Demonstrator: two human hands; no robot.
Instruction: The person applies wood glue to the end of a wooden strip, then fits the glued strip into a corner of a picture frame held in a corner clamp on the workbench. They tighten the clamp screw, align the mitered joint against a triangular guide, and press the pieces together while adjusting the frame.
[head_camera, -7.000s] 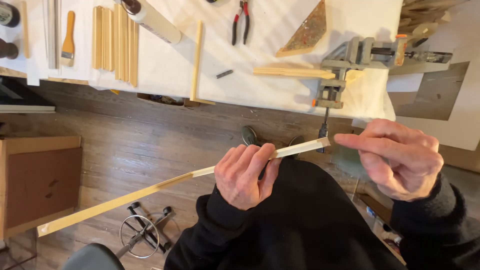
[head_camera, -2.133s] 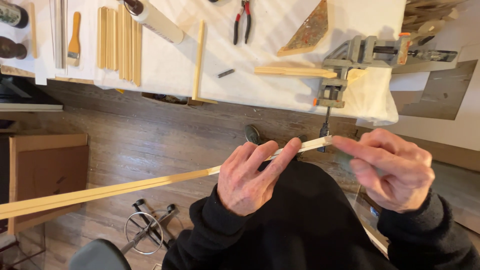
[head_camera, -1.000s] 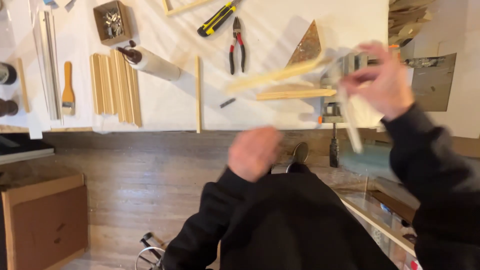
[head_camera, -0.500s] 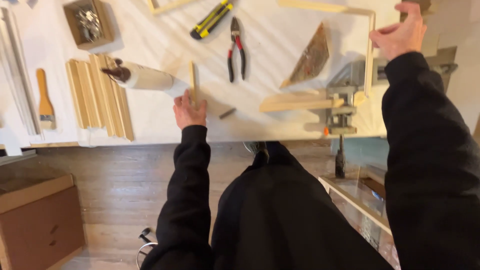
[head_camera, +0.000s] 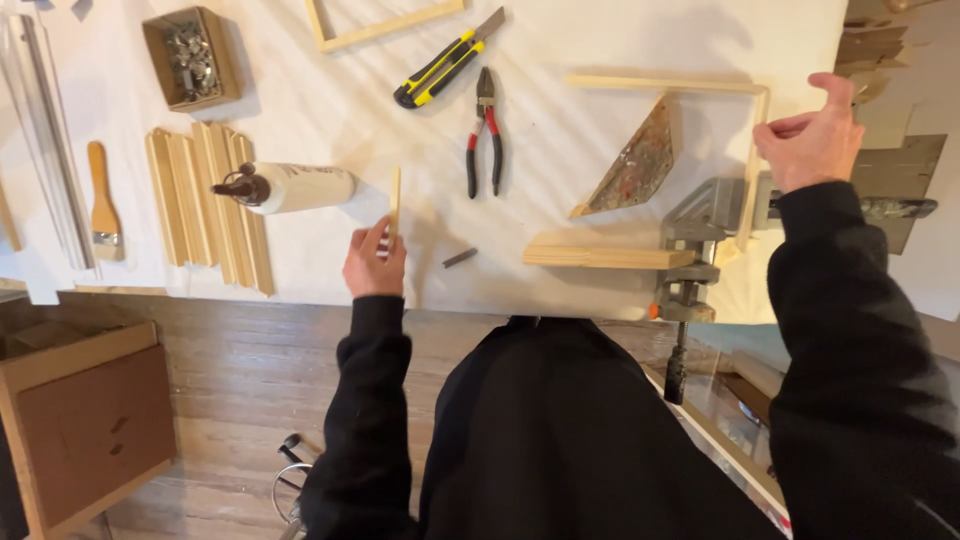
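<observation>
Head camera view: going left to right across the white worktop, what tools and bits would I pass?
Paintbrush → stack of wooden strips → glue bottle → short wooden stick in the left hand → pliers → triangular wedge → metal clamp → right hand on the thin wooden frame.

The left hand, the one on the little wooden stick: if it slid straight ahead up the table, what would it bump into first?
Probably nothing soon. The left hand points along the short wooden stick it grips; beyond lies bare white table cover, between glue bottle and pliers.
</observation>
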